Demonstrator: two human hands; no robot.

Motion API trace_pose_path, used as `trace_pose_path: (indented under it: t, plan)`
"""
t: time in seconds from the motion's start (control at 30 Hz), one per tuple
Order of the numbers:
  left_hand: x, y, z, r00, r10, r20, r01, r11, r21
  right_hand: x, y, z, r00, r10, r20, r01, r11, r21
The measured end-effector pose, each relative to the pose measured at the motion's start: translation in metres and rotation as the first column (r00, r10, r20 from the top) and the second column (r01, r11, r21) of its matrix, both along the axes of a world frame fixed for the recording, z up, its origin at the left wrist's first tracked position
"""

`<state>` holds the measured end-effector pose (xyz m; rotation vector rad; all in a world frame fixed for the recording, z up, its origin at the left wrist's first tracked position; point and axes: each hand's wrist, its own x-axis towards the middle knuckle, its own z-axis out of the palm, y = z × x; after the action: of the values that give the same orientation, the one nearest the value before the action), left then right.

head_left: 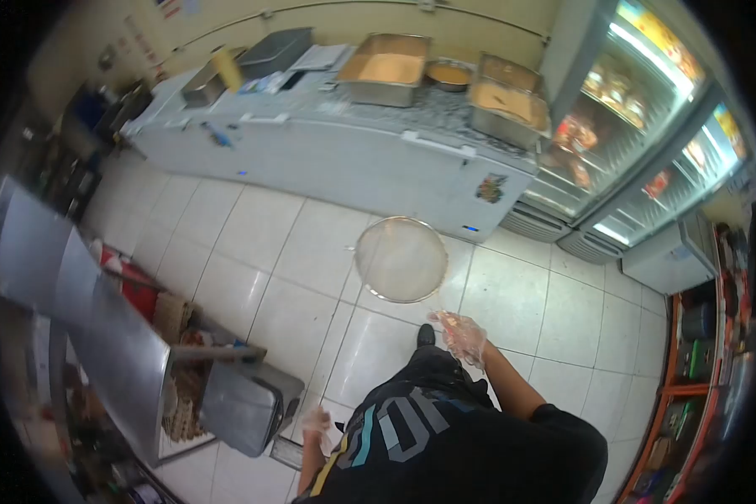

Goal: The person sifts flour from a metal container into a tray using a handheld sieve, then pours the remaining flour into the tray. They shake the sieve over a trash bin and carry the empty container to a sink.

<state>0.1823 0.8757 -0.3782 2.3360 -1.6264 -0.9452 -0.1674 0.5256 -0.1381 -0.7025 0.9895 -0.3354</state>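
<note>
My right hand (462,338), in a clear plastic glove, is closed on the handle end of a large round mesh strainer (401,259). The strainer is held out over the tiled floor, its mesh facing up toward the camera. My left hand (316,422), gloved as well, hangs low at my left side near a grey bin (245,405). Motion blurs its fingers, and nothing in it can be made out.
Along the far wall runs a white chest freezer (328,160) bearing metal pans (385,69) of tan-coloured contents. Glass-door fridges (622,118) stand at the right, beside orange shelving (668,437). A steel table (109,336) is at the left.
</note>
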Motion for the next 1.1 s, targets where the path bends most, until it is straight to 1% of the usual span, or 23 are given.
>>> trace_pose_path:
  t: [0.03,0.1,0.13,0.17,0.2,0.23,0.27,0.3,0.33,0.37,0.4,0.43,0.5,0.53,0.57,0.6,0.73,0.8,0.83,0.9,0.97,1.03,1.1]
  plan:
    - [-0.010,-0.064,0.042,0.830,0.496,-0.254,-0.463,0.868,0.181,-0.024,-0.016,0.001,1.000,-0.030,0.001,0.030,1.000,0.005]
    - [0.001,-0.170,0.015,0.678,0.488,-0.550,-0.539,0.838,0.080,-0.069,-0.039,0.008,0.977,-0.163,-0.141,0.150,0.984,-0.098]
    - [-0.014,-0.245,0.061,0.596,0.475,-0.648,-0.552,0.828,0.098,-0.094,-0.047,-0.008,0.965,-0.233,-0.119,0.212,0.963,-0.165]
    - [-0.027,-0.318,0.098,0.481,0.546,-0.686,-0.587,0.782,0.210,-0.114,-0.053,-0.011,0.960,-0.254,-0.116,0.232,0.957,-0.172]
    - [-0.018,-0.381,0.074,0.878,0.218,-0.427,-0.305,0.941,-0.146,-0.132,-0.059,-0.013,0.925,-0.365,-0.103,0.354,0.929,-0.108]
    - [-0.023,-0.454,0.082,0.921,0.106,-0.375,-0.175,0.972,-0.156,-0.145,-0.067,-0.013,0.878,-0.467,-0.100,0.466,0.884,-0.037]
    - [-0.049,-0.519,0.132,0.994,-0.101,-0.042,0.083,0.943,-0.321,-0.149,-0.072,0.006,0.836,-0.483,-0.260,0.469,0.875,-0.117]
    - [-0.065,-0.588,0.153,0.987,-0.145,0.061,0.157,0.946,-0.284,-0.157,-0.074,0.009,0.827,-0.494,-0.267,0.482,0.869,-0.116]
    - [-0.074,-0.658,0.151,0.858,-0.262,0.441,0.454,0.789,-0.414,-0.165,-0.076,0.009,0.780,-0.556,-0.288,0.543,0.830,-0.129]
    - [-0.103,-0.696,0.214,0.898,-0.069,-0.434,-0.081,0.945,-0.317,-0.170,-0.078,0.007,0.727,-0.615,-0.304,0.603,0.784,-0.145]
    - [-0.125,-0.746,0.229,0.709,-0.031,-0.704,-0.256,0.920,-0.298,-0.173,-0.079,0.001,0.690,-0.644,-0.332,0.623,0.761,-0.181]
    - [-0.142,-0.789,0.257,0.615,-0.054,-0.787,-0.254,0.931,-0.263,-0.176,-0.082,0.002,0.678,-0.654,-0.337,0.634,0.751,-0.183]
    - [-0.165,-0.893,0.261,0.680,-0.048,-0.732,-0.205,0.946,-0.252,-0.174,-0.095,0.009,0.566,-0.724,-0.394,0.721,0.666,-0.189]
    - [-0.176,-0.931,0.261,0.672,-0.062,-0.738,-0.190,0.949,-0.252,-0.171,-0.104,0.007,0.514,-0.757,-0.403,0.766,0.617,-0.182]
    - [-0.190,-0.962,0.272,0.738,-0.084,-0.669,-0.089,0.972,-0.219,-0.170,-0.112,0.003,0.496,-0.768,-0.405,0.775,0.602,-0.191]
    - [-0.202,-0.991,0.278,0.796,-0.119,-0.594,0.012,0.983,-0.181,-0.168,-0.121,-0.002,0.457,-0.799,-0.391,0.807,0.557,-0.195]
    - [-0.238,-1.099,0.232,0.752,-0.204,-0.627,0.163,0.979,-0.123,-0.151,-0.184,-0.012,0.317,-0.872,-0.372,0.893,0.407,-0.191]
    - [-0.248,-1.100,0.214,0.718,-0.208,-0.664,-0.080,0.923,-0.376,-0.139,-0.212,-0.005,0.264,-0.878,-0.399,0.895,0.377,-0.237]
    - [-0.254,-1.098,0.217,0.715,-0.213,-0.666,-0.073,0.924,-0.374,-0.137,-0.225,-0.001,0.256,-0.880,-0.401,0.898,0.370,-0.238]
    - [-0.259,-1.088,0.236,0.758,-0.226,-0.612,-0.167,0.840,-0.516,-0.126,-0.246,0.001,0.209,-0.916,-0.341,0.937,0.287,-0.196]
    - [-0.246,-1.069,0.244,0.752,-0.350,-0.559,-0.010,0.842,-0.540,-0.118,-0.262,0.008,0.184,-0.915,-0.360,0.949,0.260,-0.178]
    - [-0.246,-1.032,0.275,0.779,-0.333,-0.531,-0.033,0.824,-0.565,-0.114,-0.270,0.011,0.210,-0.925,-0.317,0.942,0.278,-0.188]
    - [-0.247,-1.025,0.279,0.802,-0.304,-0.514,-0.074,0.804,-0.590,-0.107,-0.283,0.019,0.205,-0.906,-0.369,0.930,0.298,-0.216]
